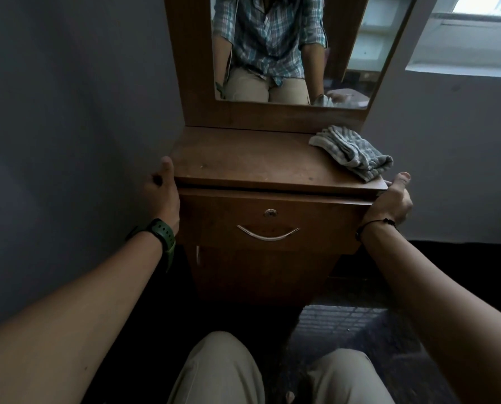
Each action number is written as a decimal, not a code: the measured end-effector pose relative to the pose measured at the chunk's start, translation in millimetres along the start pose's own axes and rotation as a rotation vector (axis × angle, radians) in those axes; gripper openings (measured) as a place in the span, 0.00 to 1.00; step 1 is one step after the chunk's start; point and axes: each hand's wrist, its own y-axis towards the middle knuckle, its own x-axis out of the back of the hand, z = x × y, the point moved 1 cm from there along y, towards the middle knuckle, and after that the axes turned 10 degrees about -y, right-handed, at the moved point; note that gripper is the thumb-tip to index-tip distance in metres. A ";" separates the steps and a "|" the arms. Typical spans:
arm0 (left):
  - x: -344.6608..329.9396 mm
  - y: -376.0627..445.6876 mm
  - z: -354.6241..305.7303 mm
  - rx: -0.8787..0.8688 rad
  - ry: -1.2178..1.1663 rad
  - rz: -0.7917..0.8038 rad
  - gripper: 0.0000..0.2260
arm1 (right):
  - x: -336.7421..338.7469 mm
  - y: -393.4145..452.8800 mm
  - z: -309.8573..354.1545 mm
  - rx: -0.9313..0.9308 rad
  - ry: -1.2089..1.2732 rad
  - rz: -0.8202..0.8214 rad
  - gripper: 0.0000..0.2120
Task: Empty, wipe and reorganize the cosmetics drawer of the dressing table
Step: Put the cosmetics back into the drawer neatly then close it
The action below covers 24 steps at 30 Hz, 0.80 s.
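Observation:
A brown wooden dressing table (252, 158) stands against the wall in front of me. Its drawer (316, 225) has a curved metal handle (268, 233) and a small lock above it, and sits almost flush under the top. My left hand (161, 191) grips the drawer's left side, thumb up at the top's corner. My right hand (393, 201) grips the drawer's right side, thumb raised by the top's front right corner. A crumpled grey checked cloth (352, 151) lies on the right of the table top. The drawer's inside is hidden.
A mirror (287, 48) rises behind the top and reflects a person in a checked shirt. A grey wall runs close on the left, a window sill (461, 70) lies at the upper right. A cabinet door (258, 272) sits below the drawer. My knees are at the bottom.

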 end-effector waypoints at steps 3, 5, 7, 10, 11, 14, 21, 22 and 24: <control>-1.1 6.0 4.3 0.002 0.013 -0.042 0.20 | -2.7 2.1 0.4 -0.006 0.011 0.005 0.24; -2.8 6.6 4.1 -0.001 -0.016 -0.050 0.20 | -4.0 3.9 -0.2 -0.006 0.023 0.012 0.24; -3.7 8.1 3.6 0.010 -0.086 -0.038 0.18 | -5.4 5.0 -1.0 -0.015 0.053 0.022 0.24; -4.3 15.0 7.8 0.045 -0.180 -0.015 0.26 | -9.2 5.6 -2.2 -0.014 0.097 0.040 0.24; -4.5 20.2 12.5 0.078 -0.207 -0.024 0.30 | -10.5 6.2 -2.9 -0.012 0.109 0.047 0.23; -5.4 34.9 24.9 0.138 -0.251 -0.005 0.31 | -13.8 9.2 -4.8 -0.016 0.133 0.051 0.21; -6.1 36.4 20.0 0.130 -0.339 -0.006 0.29 | -20.2 14.7 -6.8 -0.034 0.238 0.128 0.30; -8.0 35.8 18.3 0.124 -0.348 -0.005 0.27 | -22.1 20.6 -9.8 -0.038 0.262 0.151 0.31; -11.9 35.5 18.9 0.097 -0.384 0.019 0.16 | -25.3 29.2 -13.6 -0.026 0.317 0.206 0.32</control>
